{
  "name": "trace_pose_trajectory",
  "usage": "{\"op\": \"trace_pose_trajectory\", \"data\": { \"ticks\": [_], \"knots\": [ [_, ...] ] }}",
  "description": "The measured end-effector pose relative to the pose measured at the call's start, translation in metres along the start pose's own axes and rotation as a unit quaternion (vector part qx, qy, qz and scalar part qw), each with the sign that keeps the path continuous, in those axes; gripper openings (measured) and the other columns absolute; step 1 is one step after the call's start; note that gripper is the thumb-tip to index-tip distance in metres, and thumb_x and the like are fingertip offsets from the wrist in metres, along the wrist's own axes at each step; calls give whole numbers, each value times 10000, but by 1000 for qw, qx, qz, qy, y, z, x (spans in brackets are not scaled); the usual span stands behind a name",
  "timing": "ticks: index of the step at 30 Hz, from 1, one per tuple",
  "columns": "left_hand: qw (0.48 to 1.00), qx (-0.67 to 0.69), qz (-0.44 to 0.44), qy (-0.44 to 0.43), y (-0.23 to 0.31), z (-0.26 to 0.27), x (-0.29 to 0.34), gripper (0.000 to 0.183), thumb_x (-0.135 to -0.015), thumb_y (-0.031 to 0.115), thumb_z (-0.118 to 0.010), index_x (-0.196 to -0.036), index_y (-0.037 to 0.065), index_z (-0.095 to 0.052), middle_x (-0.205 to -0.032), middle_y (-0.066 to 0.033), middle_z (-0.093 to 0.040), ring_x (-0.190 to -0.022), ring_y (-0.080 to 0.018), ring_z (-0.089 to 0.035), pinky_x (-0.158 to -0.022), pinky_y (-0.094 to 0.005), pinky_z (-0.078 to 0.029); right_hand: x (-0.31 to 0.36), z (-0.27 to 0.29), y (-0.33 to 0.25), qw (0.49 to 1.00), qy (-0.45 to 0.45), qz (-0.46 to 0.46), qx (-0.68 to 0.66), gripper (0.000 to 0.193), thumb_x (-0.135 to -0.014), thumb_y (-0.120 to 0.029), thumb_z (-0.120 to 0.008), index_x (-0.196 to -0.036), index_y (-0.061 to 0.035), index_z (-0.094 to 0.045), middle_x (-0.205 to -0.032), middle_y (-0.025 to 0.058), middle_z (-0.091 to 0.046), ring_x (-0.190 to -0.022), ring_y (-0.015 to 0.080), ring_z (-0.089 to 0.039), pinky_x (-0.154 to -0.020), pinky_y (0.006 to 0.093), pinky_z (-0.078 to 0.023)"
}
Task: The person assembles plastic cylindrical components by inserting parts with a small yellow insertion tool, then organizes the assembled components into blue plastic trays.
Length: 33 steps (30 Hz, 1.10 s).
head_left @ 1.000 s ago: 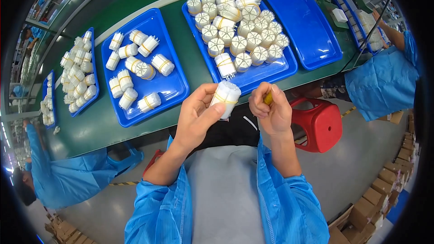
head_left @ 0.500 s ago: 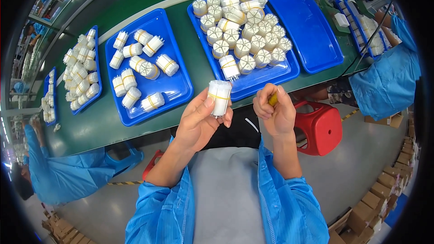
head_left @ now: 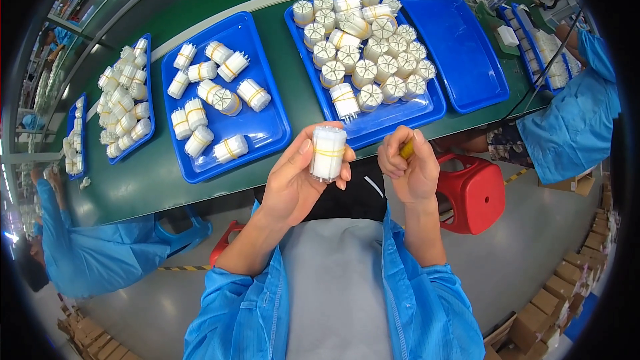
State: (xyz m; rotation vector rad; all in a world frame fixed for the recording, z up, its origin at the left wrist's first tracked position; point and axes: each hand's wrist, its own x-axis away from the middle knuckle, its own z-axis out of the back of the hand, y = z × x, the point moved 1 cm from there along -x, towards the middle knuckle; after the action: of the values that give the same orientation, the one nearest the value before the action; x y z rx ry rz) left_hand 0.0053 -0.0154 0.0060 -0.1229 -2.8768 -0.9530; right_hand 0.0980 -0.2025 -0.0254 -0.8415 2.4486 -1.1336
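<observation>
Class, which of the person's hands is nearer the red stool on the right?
Right. The right hand is just left of the red stool in view; the left hand, around a white bundle, is farther left.

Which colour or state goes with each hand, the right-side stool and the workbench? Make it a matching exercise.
Column one:
1. Left hand
2. Right hand
3. Right-side stool
4. Workbench

Column two:
A. Curled around a small yellow object
B. Green
C. Holding a yellow-banded white cylinder
D. Red

Pairs: 1-C, 2-A, 3-D, 4-B
</observation>
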Motion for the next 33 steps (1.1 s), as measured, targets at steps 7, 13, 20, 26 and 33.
{"op": "trace_pose_trajectory", "data": {
  "ticks": [7,13,20,26,33],
  "knots": [
    [998,-40,1,-53,-1,6,3,564,-941,299,-629,-1368,-14,-437,-1118,-145,-599,-882,-194,-620,-746,-312,-512,0,1,0,1000,3,-2,1,459,-1044,-404,-365,-820,-36,-524,-574,-22,-347,-487,76,-302,-451,231,-260],
    [987,-143,-35,-68,0,1,10,595,-875,231,-716,-1354,-14,-463,-1128,-130,-607,-922,-166,-624,-809,-297,-511,1,1,0,1000,5,-8,1,458,-1041,-412,-371,-820,-41,-525,-572,-25,-345,-489,73,-297,-449,228,-254],
    [972,-175,-120,-97,-4,-6,14,527,-889,135,-694,-1349,17,-466,-1182,-178,-602,-991,-200,-624,-873,-338,-512,1,-1,3,1000,12,10,-11,441,-1034,-387,-415,-843,-14,-552,-560,-39,-313,-488,59,-260,-443,235,-219],
    [916,-299,-210,-165,-6,4,11,407,-930,130,-647,-1285,80,-455,-1174,-285,-566,-948,-258,-639,-790,-364,-543,1,0,1,1000,12,-6,12,457,-1040,-412,-367,-814,-47,-526,-569,-27,-345,-495,73,-302,-451,231,-246],
    [905,-325,-232,-146,-7,3,10,420,-906,104,-670,-1265,57,-456,-1163,-270,-570,-923,-233,-630,-785,-338,-529,4,-6,-4,998,7,-10,68,479,-1026,-448,-377,-888,-29,-563,-585,-27,-362,-519,74,-308,-484,241,-253]
  ]
}}
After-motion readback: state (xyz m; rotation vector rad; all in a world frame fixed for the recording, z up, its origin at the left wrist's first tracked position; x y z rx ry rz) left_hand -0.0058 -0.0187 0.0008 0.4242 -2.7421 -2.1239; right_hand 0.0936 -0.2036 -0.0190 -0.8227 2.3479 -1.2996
